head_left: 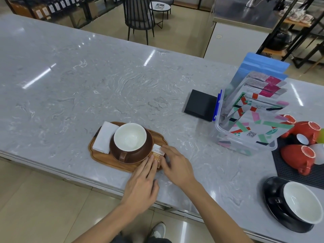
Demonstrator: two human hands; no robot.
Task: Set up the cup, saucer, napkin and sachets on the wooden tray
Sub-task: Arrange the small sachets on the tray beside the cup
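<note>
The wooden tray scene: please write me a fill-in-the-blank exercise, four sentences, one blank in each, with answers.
1. The brown cup stands on a brown ____.
2. The folded white napkin lies on the wooden tray, on the ____ side of the cup.
3. Both hands, left hand and right hand, touch the ____ at the tray's right end.
4. The cup is ____ inside.

Answers: saucer; left; sachets; empty

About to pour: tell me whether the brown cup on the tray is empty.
Empty. The brown cup stands upright on its saucer, its white inside bare to the bottom.
</note>
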